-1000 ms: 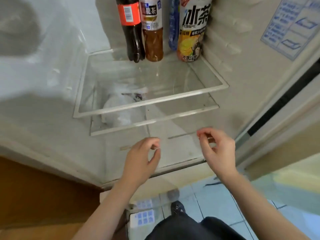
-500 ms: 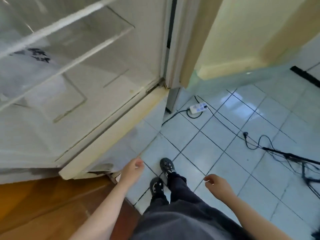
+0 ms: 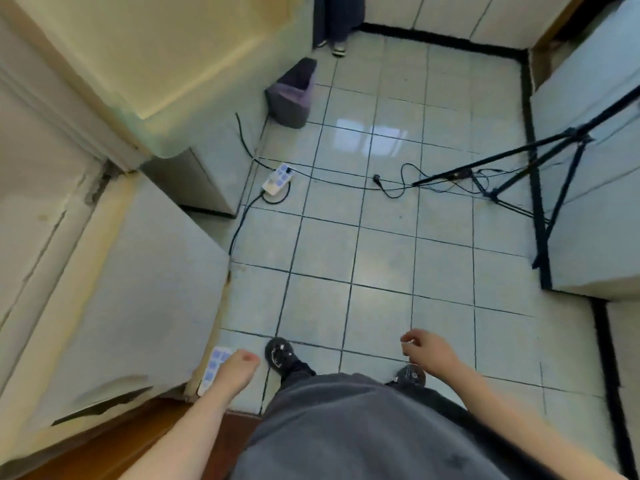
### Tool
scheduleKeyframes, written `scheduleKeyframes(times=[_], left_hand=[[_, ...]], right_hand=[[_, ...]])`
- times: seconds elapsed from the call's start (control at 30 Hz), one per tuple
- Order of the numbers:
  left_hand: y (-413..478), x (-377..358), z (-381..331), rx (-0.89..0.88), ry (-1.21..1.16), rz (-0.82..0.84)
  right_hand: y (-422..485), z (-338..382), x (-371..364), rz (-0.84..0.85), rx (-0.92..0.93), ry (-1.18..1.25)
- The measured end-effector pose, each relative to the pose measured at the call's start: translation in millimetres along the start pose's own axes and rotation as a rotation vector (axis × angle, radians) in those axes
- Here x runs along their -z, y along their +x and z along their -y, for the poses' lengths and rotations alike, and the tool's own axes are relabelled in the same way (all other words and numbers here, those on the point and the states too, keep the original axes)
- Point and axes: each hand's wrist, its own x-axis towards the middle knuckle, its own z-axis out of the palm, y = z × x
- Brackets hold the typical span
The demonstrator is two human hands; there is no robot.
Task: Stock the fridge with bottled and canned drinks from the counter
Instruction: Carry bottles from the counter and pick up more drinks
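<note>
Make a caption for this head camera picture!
Empty left hand and right hand hang above a pale tiled floor with corded white power strip and black tripod.

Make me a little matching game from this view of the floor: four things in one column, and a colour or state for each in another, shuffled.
Things:
1. bin
2. power strip
3. tripod
4. right hand

Descriptions:
A. black, legs spread wide
B. white with blue sockets
C. dark grey with a purple liner
D. empty, fingers loosely curled

Pairs: 1-C, 2-B, 3-A, 4-D
</note>
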Motion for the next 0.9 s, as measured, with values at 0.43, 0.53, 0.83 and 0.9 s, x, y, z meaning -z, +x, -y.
scheduleKeyframes(times=[0.43, 0.53, 0.83, 0.9], left_hand=[[-54, -258, -207, -0.310, 0.621, 0.178], [-74, -325, -246, -0.354, 0.745, 0.257], [-90, -456, -365, -0.448, 1.015, 0.441], [-86, -486, -396, -0.425, 1.073, 0.473]], right_hand=[[-54, -340, 44, -0.069, -0.321, 0.420], [-71, -402, 50, -0.166, -0.425, 0.533], [-75, -486, 51, -0.210, -0.606, 0.935], [-69, -501, 53, -0.198, -0.635, 1.037]])
